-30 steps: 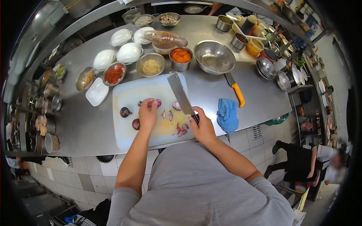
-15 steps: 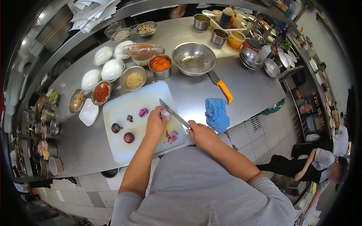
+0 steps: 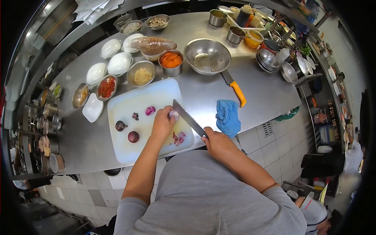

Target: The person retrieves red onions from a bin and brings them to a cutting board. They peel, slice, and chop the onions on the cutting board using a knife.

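My left hand (image 3: 162, 122) is closed around a pale purple onion piece (image 3: 174, 114) on the white cutting board (image 3: 125, 105). In my right hand (image 3: 215, 141) is the handle of a broad knife (image 3: 190, 119), its blade slanting up and left with the tip beside the onion piece. Left of my left hand lie a peeled purple piece (image 3: 150, 111), a small dark scrap (image 3: 135, 116), a round red onion (image 3: 133, 136) and another dark onion (image 3: 120, 125). Onion skins (image 3: 179, 138) lie below the knife, near the board's right edge.
Beyond the board stand bowls of red strips (image 3: 106, 87) and chopped pale food (image 3: 141, 76), a pot of carrot slices (image 3: 171, 60) and a metal colander (image 3: 207, 57). At right lie an orange-handled knife (image 3: 238, 94) and a blue cloth (image 3: 228, 117). A person (image 3: 313, 211) is at lower right.
Since the first frame, my left hand has moved from the board's middle to the onion piece at right and closed on it. The knife has swung lower, its blade now beside that piece.
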Motion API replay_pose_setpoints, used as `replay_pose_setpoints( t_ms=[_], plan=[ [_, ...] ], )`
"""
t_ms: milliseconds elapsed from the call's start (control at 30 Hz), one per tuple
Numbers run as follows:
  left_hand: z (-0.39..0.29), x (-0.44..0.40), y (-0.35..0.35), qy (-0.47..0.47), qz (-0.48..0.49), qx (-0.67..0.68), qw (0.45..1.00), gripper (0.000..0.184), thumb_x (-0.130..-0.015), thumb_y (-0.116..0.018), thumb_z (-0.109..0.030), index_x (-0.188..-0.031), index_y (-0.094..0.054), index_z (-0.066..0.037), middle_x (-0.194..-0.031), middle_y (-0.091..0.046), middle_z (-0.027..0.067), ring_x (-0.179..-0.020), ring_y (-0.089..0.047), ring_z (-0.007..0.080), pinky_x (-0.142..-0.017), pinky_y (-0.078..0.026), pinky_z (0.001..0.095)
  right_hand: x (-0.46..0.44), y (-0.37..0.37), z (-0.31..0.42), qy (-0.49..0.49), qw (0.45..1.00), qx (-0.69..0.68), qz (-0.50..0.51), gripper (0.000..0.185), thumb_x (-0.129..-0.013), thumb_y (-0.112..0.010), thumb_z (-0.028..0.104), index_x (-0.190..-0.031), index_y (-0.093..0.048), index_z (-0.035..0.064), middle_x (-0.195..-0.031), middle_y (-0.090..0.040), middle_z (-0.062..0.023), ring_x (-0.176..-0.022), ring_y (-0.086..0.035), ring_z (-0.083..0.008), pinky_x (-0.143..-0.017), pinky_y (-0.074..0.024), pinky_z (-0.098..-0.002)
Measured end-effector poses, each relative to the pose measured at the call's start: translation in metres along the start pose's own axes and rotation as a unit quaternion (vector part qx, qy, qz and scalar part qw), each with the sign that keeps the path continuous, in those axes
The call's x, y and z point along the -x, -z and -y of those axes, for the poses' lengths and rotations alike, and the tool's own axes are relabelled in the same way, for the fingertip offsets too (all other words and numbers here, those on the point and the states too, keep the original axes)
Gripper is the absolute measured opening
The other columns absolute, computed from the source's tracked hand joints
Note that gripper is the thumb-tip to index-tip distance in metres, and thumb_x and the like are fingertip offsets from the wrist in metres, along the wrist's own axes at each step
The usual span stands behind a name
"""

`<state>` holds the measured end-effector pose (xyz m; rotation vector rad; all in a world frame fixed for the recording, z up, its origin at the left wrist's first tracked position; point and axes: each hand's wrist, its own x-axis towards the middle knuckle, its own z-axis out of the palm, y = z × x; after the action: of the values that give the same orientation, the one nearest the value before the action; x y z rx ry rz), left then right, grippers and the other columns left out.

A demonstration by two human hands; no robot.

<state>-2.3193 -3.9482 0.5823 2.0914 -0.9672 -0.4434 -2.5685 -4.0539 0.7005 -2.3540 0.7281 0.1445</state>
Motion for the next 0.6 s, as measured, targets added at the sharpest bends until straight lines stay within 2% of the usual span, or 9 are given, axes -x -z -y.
replay_pose_setpoints(
  t_ms=[167, 267, 333, 367, 433, 467, 533, 567, 600],
  plan=[
    [-0.004, 0.001, 0.002, 0.011, 0.019, 0.005, 1.000, 0.033, -0.093, -0.072, -0.008, -0.125, -0.068, -0.005, -0.107, -0.068, 0.0201, -0.094, -0.070, 0.0343, -0.088, -0.056, 0.0438, -0.027, -0.016, -0.003, -0.016, 0.999, -0.003, 0.039, 0.029, -0.111, -0.055, 0.027, -0.114, -0.050, -0.0014, -0.091, -0.072, -0.0290, -0.089, -0.071, -0.0504, -0.080, -0.0543, -0.0604],
    [0.007, -0.001, -0.002, -0.003, 0.005, 0.055, 0.998, 0.031, -0.092, -0.072, -0.006, -0.123, -0.069, -0.005, -0.106, -0.069, 0.0194, -0.092, -0.071, 0.0339, -0.088, -0.057, 0.0431, -0.048, -0.042, -0.015, -0.019, 0.999, -0.014, 0.045, 0.029, -0.111, -0.054, 0.027, -0.115, -0.049, -0.0017, -0.091, -0.072, -0.0300, -0.088, -0.071, -0.0511, -0.079, -0.0546, -0.0609],
    [0.000, 0.000, 0.003, 0.046, 0.020, 0.056, 0.997, 0.029, -0.091, -0.073, -0.004, -0.121, -0.070, -0.006, -0.111, -0.069, 0.0167, -0.104, -0.069, 0.0335, -0.094, -0.056, 0.0435, -0.056, -0.050, -0.021, -0.011, 0.999, -0.022, 0.036, 0.030, -0.111, -0.054, 0.027, -0.115, -0.049, -0.0018, -0.090, -0.072, -0.0302, -0.087, -0.071, -0.0515, -0.079, -0.0548, -0.0609],
    [-0.006, 0.002, 0.005, 0.040, 0.022, 0.053, 0.998, 0.029, -0.091, -0.073, -0.004, -0.121, -0.070, -0.006, -0.111, -0.069, 0.0167, -0.104, -0.069, 0.0335, -0.094, -0.056, 0.0435, -0.055, -0.051, -0.023, -0.020, 0.999, -0.024, 0.033, 0.031, -0.112, -0.053, 0.028, -0.116, -0.049, -0.0020, -0.091, -0.072, -0.0305, -0.089, -0.071, -0.0517, -0.080, -0.0549, -0.0608],
    [-0.016, 0.011, 0.007, -0.051, -0.073, -0.093, 0.992, 0.027, -0.092, -0.071, -0.001, -0.118, -0.073, -0.008, -0.118, -0.068, 0.0139, -0.119, -0.062, 0.0337, -0.101, -0.053, 0.0440, -0.052, -0.051, -0.027, -0.031, 0.999, -0.026, 0.031, 0.031, -0.112, -0.053, 0.029, -0.117, -0.050, -0.0021, -0.093, -0.072, -0.0307, -0.090, -0.071, -0.0518, -0.082, -0.0550, -0.0606],
    [-0.015, 0.009, 0.010, -0.053, -0.072, -0.094, 0.992, 0.027, -0.092, -0.071, -0.001, -0.118, -0.073, -0.008, -0.118, -0.068, 0.0139, -0.119, -0.062, 0.0337, -0.101, -0.053, 0.0440, -0.051, -0.049, -0.026, -0.021, 0.999, -0.027, 0.030, 0.032, -0.112, -0.052, 0.029, -0.117, -0.050, -0.0022, -0.094, -0.072, -0.0309, -0.092, -0.071, -0.0519, -0.083, -0.0549, -0.0606],
    [-0.012, 0.003, 0.024, -0.226, 0.033, -0.155, 0.961, 0.026, -0.094, -0.067, 0.001, -0.117, -0.074, -0.010, -0.122, -0.066, 0.0124, -0.128, -0.055, 0.0352, -0.105, -0.051, 0.0448, -0.051, -0.048, -0.026, -0.010, 0.999, -0.032, 0.026, 0.032, -0.112, -0.052, 0.030, -0.118, -0.050, -0.0022, -0.096, -0.073, -0.0311, -0.093, -0.071, -0.0519, -0.085, -0.0547, -0.0606],
    [-0.011, 0.003, 0.031, -0.228, 0.033, -0.156, 0.960, 0.026, -0.094, -0.067, 0.001, -0.117, -0.074, -0.010, -0.122, -0.066, 0.0124, -0.128, -0.055, 0.0352, -0.105, -0.051, 0.0448, -0.052, -0.048, -0.028, -0.017, 0.999, -0.037, 0.026, 0.032, -0.112, -0.054, 0.029, -0.118, -0.050, -0.0022, -0.095, -0.072, -0.0322, -0.092, -0.071, -0.0524, -0.083, -0.0552, -0.0602],
    [-0.011, 0.003, 0.039, -0.220, 0.085, -0.178, 0.955, 0.026, -0.095, -0.065, 0.002, -0.117, -0.075, -0.009, -0.121, -0.065, 0.0138, -0.126, -0.057, 0.0361, -0.103, -0.051, 0.0450, -0.053, -0.048, -0.029, -0.025, 0.998, -0.043, 0.026, 0.032, -0.111, -0.056, 0.028, -0.118, -0.049, -0.0022, -0.094, -0.072, -0.0333, -0.091, -0.071, -0.0528, -0.081, -0.0556, -0.0598]
  ],
)
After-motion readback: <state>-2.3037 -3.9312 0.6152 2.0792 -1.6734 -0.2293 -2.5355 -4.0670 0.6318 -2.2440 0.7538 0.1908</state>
